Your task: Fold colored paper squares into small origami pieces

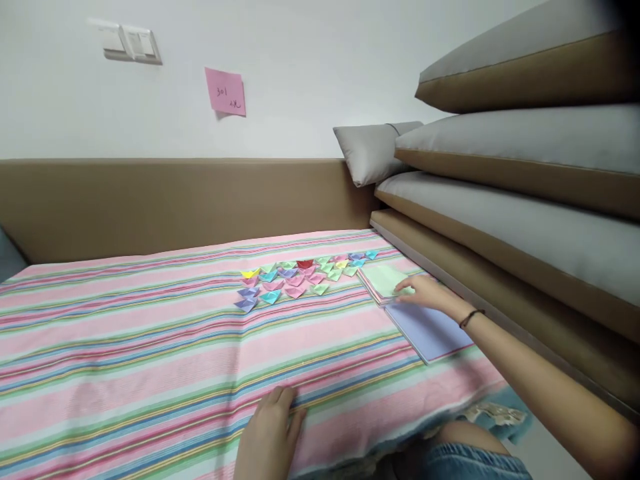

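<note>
My left hand (270,433) lies flat on the striped cloth (175,360) near the front edge, fingers stretched out and holding nothing. Farther right, my right hand (425,292) has its thumb and fingers at a light green paper sheet (385,280) on top of a stack of small coloured sheets. The sheet looks slightly raised near the fingertips. Larger purple paper (433,333) lies beneath my right hand, next to the stack. Left of the stack sit several small folded paper boats (295,292) in loose rows, coloured pink, green, blue, purple, yellow and red.
Thick grey and brown cushions (510,193) are piled along the right side, with a smaller grey pillow (373,150) behind. A brown padded board (175,207) runs along the back. On the wall are a pink note (225,92) and light switches (130,43).
</note>
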Demonstrator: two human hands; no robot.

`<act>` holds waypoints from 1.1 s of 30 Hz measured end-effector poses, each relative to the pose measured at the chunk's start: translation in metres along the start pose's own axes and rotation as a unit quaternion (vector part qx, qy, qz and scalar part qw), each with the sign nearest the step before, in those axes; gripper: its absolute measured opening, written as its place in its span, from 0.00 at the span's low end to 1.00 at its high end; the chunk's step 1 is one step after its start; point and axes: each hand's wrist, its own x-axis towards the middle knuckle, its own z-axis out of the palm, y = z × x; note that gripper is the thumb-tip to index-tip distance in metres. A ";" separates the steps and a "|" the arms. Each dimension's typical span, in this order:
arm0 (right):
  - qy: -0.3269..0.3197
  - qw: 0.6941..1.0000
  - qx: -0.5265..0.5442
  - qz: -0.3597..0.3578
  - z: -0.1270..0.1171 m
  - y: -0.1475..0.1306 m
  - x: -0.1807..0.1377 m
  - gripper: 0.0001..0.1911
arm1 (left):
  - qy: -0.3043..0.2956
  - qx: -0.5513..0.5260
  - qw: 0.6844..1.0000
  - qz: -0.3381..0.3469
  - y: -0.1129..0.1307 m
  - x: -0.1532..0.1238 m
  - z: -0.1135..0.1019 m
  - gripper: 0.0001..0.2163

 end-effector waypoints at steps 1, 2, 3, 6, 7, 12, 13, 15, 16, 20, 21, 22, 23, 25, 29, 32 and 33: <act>-0.009 1.000 -0.007 0.004 0.002 0.002 -0.017 0.10 | 0.000 0.002 1.000 0.003 0.000 0.000 0.000 0.09; -0.016 1.000 -0.012 0.008 0.005 0.005 -0.035 0.12 | 0.000 0.004 1.000 0.005 0.000 0.000 -0.001 0.09; -0.027 0.999 -0.019 0.010 0.008 0.007 -0.053 0.15 | 0.000 0.005 1.000 0.006 0.000 0.000 -0.001 0.09; -0.033 0.997 -0.063 0.006 0.023 0.015 -0.098 0.29 | -0.002 0.011 1.000 0.002 0.003 -0.001 -0.003 0.10; -0.026 0.997 -0.073 0.010 0.027 0.019 -0.108 0.33 | -0.001 0.015 1.000 -0.001 0.005 -0.001 -0.003 0.10; -0.003 0.996 -0.082 0.024 0.039 0.028 -0.129 0.36 | 0.010 0.034 0.999 0.000 0.009 -0.002 -0.004 0.10; 0.000 0.997 -0.078 0.028 0.040 0.028 -0.130 0.35 | 0.011 0.037 0.999 0.003 0.009 -0.003 -0.003 0.10; 0.005 0.997 -0.067 0.035 0.039 0.027 -0.129 0.32 | 0.010 0.040 0.999 0.007 0.009 -0.004 -0.003 0.10; 0.007 0.997 -0.060 0.038 0.038 0.027 -0.129 0.31 | 0.009 0.040 0.999 0.008 0.009 -0.004 -0.003 0.11; -0.005 0.999 -0.025 0.047 0.030 0.025 -0.126 0.28 | 0.004 0.034 0.999 0.011 0.008 -0.005 -0.006 0.11; -0.012 0.999 -0.017 0.047 0.027 0.025 -0.125 0.28 | 0.002 0.033 0.999 0.010 0.008 -0.006 -0.006 0.11; -0.017 0.999 -0.007 0.047 0.023 0.025 -0.124 0.27 | -0.001 0.032 0.999 0.009 0.008 -0.006 -0.007 0.11; -0.023 0.999 0.003 0.045 0.020 0.024 -0.123 0.26 | -0.003 0.032 0.999 0.008 0.008 -0.006 -0.008 0.11; -0.037 0.998 0.018 0.044 0.014 0.024 -0.119 0.23 | -0.005 0.030 1.000 0.007 0.009 -0.006 -0.009 0.11; -0.063 0.996 0.050 0.043 0.004 0.022 -0.113 0.15 | -0.007 0.029 0.999 0.012 0.009 -0.005 -0.009 0.11; -0.073 0.994 0.077 0.028 -0.002 0.016 -0.112 0.11 | -0.004 0.032 0.999 0.019 0.009 -0.004 -0.009 0.11; -0.068 0.995 0.075 0.026 -0.004 0.013 -0.112 0.11 | -0.003 0.034 0.999 0.022 0.009 -0.004 -0.009 0.11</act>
